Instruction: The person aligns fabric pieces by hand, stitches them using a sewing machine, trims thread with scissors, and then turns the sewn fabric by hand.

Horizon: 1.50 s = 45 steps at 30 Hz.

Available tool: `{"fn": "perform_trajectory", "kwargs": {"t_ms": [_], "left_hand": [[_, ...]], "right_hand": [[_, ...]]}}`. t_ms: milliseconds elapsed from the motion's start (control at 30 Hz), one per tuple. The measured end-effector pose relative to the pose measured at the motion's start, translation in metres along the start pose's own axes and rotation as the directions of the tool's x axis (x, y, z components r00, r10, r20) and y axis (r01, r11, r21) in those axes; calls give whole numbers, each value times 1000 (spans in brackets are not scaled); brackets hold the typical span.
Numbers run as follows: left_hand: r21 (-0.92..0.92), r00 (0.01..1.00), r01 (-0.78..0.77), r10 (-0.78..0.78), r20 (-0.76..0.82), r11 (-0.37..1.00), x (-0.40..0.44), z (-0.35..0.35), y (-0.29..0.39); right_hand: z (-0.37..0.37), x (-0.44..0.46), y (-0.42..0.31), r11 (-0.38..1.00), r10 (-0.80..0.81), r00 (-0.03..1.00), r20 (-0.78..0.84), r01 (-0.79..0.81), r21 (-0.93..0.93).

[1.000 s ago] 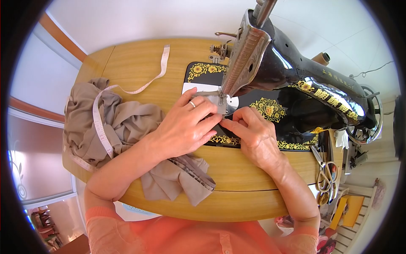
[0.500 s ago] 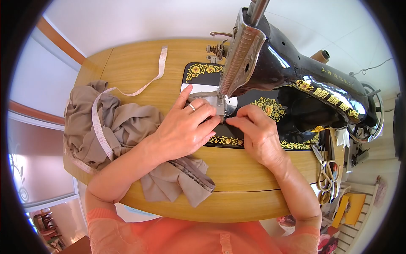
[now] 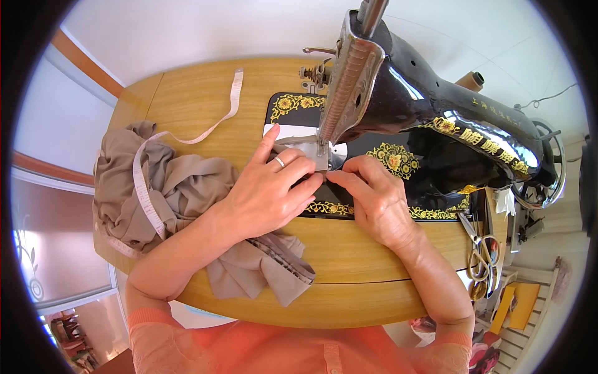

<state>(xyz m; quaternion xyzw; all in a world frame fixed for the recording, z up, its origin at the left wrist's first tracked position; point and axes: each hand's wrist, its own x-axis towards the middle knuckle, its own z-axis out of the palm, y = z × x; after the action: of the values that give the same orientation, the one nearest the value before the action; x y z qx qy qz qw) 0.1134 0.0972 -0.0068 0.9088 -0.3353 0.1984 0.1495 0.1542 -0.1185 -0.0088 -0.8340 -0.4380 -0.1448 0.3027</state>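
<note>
A black sewing machine [image 3: 398,93] with gold flower patterns stands on the wooden table, its needle bar and presser foot [image 3: 322,148] over the metal plate. Under the foot lies a strip of grey-brown fabric [image 3: 306,146]. My left hand [image 3: 271,187], a ring on one finger, presses on this strip left of the foot, fingers partly curled around its near edge and the thumb hidden. Just right of it, my right hand [image 3: 377,196] pinches at the fabric's near edge, its fingertips almost touching the left ones. The larger bunch of fabric [image 3: 187,181] spreads leftward beneath my left forearm.
A white tape measure [image 3: 144,187] curls over the bunched fabric and across the wooden table [image 3: 361,249]. Scissors [image 3: 478,249] lie at the table's right edge. Behind the machine's arm stands a thread cone [image 3: 470,81], with the handwheel [image 3: 551,165] at far right.
My right hand has shifted slightly left, its fingertips closing in on the fabric edge by my left fingers. My left hand stays nearly in place, and the view has moved a little.
</note>
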Motion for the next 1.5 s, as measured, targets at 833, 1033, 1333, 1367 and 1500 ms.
{"fn": "perform_trajectory", "kwargs": {"t_ms": [833, 1033, 1333, 1367, 1500], "left_hand": [[26, 999, -24, 24, 30, 999, -1, 1, 1], [4, 999, 5, -5, 54, 1000, 2, -2, 1], [-25, 995, 41, -38, 93, 999, 5, -5, 0], [-30, 995, 48, -45, 94, 998, 6, -5, 0], [-28, 994, 65, -62, 88, 998, 9, -3, 1]], "right_hand": [[0, 2, -3, 997, 8, 997, 70, -2, -79], [-1, 4, -5, 997, 44, 995, 84, -37, -75], [-1, 6, -4, 994, 74, 994, 80, -67, -82], [-1, 6, -4, 994, 78, 993, 84, -71, -78], [-2, 5, -2, 994, 92, 993, 80, -87, -64]]}}
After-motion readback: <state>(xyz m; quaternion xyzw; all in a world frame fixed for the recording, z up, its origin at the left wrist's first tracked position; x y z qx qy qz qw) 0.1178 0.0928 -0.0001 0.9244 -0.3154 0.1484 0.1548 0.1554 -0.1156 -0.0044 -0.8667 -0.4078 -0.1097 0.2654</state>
